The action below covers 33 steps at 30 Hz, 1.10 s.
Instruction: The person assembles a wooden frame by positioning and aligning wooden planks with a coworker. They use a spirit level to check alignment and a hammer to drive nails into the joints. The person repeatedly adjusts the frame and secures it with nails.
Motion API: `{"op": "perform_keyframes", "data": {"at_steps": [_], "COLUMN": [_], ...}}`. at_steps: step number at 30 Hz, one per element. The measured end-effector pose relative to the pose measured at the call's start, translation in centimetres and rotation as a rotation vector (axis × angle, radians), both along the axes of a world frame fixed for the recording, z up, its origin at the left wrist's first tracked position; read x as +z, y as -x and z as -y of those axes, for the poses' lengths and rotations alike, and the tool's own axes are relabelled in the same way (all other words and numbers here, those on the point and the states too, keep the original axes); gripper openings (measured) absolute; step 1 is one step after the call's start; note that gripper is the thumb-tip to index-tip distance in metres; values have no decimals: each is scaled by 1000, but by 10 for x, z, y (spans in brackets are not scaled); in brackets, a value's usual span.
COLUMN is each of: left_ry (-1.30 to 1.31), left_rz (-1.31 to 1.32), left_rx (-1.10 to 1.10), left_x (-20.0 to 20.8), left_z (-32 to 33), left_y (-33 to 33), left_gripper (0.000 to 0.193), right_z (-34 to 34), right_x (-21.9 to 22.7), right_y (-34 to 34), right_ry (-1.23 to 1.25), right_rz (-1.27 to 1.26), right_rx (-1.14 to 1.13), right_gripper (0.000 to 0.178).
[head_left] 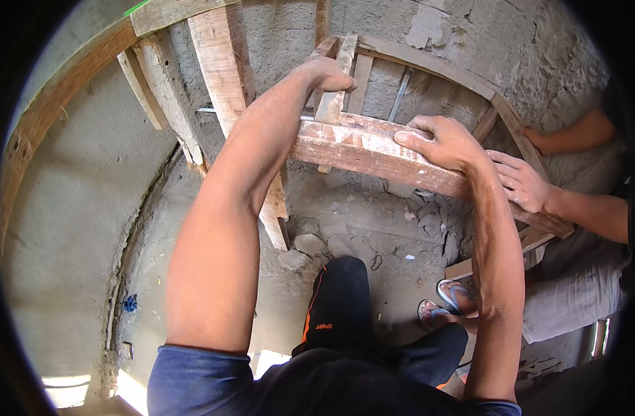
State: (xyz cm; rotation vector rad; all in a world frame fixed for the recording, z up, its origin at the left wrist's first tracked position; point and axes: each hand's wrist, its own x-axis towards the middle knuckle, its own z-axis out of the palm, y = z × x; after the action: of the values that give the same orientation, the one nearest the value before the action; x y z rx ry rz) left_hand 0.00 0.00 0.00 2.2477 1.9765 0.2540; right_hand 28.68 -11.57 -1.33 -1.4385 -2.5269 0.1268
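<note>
A thick reddish-brown wooden beam (393,161) with whitish smears lies across in front of me. My right hand (442,142) is closed over its top edge, thumb toward the near face. Farther off, my left hand (329,75) grips a narrow wooden slat (346,55) that rises by the beam's left part; most of its fingers are hidden. Behind the beam stands a wooden frame (428,61) of thin battens. At the right, another person's hand (522,182) rests on the beam's end, while that person's other hand (533,139) touches the frame.
Wooden planks (217,55) lean at the left, one with a splintered end. A curved-looking timber (68,76) runs along the far left. Stone chunks (309,244) and rubble lie on the floor below the beam. The other person's sandalled feet (456,298) stand at the right.
</note>
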Motion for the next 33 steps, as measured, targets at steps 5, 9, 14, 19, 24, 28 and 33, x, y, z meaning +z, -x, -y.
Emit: {"op": "perform_keyframes", "data": {"at_steps": [5,9,14,19,24,28,33], "left_ry": [-70,-61,-66,-109,-120,-154,-129], "left_rz": [76,85,153,142,186,189,139], "left_rx": [-52,-35,-39,-35,-10,16,-2], "left_x": [7,5,2,-4,-12,-14,-12], "left_z": [9,12,8,-6,-13,-16,-14], "left_y": [2,1,10,17,23,23,24], "left_gripper": [68,64,63,66,66,65,65], "right_z": [-3,2,-1,-2,-4,-9,-7], "right_x": [9,4,4,4,-2,-8,-5], "right_y": [6,10,16,19,20,22,25], "right_ry": [108,64,102,80,80,23,77], "right_rz": [9,-10,-82,-70,-121,-119,-99], "right_rx": [-30,3,19,36,44,25,26], "right_gripper": [86,83,78,75,81,81,82]}}
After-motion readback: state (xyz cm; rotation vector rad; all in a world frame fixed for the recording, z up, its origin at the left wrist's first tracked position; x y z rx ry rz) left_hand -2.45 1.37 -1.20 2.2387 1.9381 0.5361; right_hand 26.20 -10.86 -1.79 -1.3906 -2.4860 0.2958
